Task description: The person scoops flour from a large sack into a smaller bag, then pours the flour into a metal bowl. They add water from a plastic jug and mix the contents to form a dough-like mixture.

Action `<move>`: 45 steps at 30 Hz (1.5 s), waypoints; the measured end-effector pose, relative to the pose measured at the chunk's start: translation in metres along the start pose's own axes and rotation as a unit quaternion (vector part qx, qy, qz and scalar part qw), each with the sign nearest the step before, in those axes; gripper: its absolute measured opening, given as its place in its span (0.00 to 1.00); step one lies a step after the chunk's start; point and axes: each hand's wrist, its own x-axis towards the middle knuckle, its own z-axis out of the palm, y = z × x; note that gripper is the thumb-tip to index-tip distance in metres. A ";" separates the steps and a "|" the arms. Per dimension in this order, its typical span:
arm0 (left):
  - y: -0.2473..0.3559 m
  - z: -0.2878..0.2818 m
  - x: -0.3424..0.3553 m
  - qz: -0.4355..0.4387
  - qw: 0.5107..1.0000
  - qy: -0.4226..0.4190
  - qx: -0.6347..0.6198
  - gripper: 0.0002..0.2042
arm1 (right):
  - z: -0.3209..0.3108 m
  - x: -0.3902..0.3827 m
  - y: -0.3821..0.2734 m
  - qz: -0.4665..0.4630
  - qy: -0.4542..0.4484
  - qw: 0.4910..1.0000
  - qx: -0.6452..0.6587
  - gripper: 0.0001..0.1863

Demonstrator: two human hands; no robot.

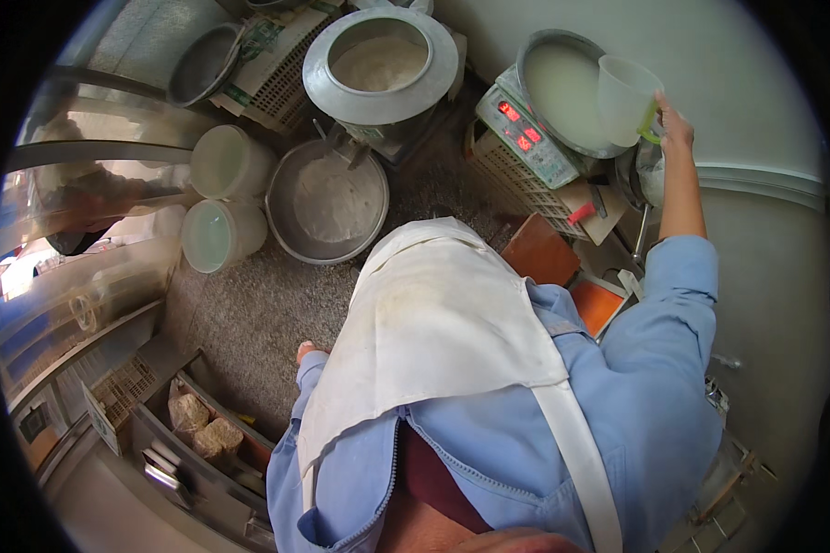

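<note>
My right hand (676, 127) is closed on the green handle of a clear plastic measuring jug (625, 92). The jug is held over the right rim of a metal basin (563, 83) filled with cloudy whitish liquid; whether they touch I cannot tell. That basin rests on a digital scale (526, 136) with lit red figures. Low beside the apron, my left hand (308, 349) shows only in small part past the cuff, and its fingers cannot be made out. Nothing is seen in it.
A metal bowl (330, 198) with pale powder stands on the speckled floor (249, 318). Beside it are two white buckets (219, 235). Behind stands a wide-rimmed metal hopper (380, 106) of flour-like powder. An open drawer (198, 442) at lower left holds bags. A wall (756, 101) closes the right side.
</note>
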 end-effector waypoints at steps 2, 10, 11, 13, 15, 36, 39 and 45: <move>0.000 -0.001 0.003 -0.020 0.999 -0.026 -0.012 0.26 | -0.002 0.007 0.007 -0.013 0.003 1.000 -0.026 0.37; -0.006 0.007 -0.011 0.053 0.994 0.087 0.046 0.26 | 0.005 0.025 0.022 -0.080 0.006 0.970 -0.229 0.40; -0.008 0.007 -0.010 0.043 0.995 0.080 0.031 0.25 | 0.006 0.020 0.019 -0.070 -0.010 0.970 -0.235 0.40; -0.008 0.006 -0.009 0.031 0.998 0.053 0.017 0.23 | 0.008 0.010 0.012 -0.058 -0.030 0.970 -0.234 0.40; -0.007 0.002 -0.008 0.029 0.999 0.014 0.019 0.21 | 0.010 0.005 0.005 -0.057 -0.044 0.973 -0.220 0.41; 0.016 -0.023 -0.047 -0.026 0.996 -0.051 -0.062 0.26 | 0.018 0.015 -0.027 -0.119 -0.024 0.935 -0.333 0.35; 0.017 -0.028 -0.053 0.008 0.997 -0.038 0.069 0.26 | 0.019 0.005 -0.032 -0.124 -0.022 0.942 -0.311 0.34; 0.023 -0.016 -0.057 0.016 0.994 0.046 0.098 0.28 | 0.019 0.000 -0.042 -0.105 -0.040 0.945 -0.307 0.34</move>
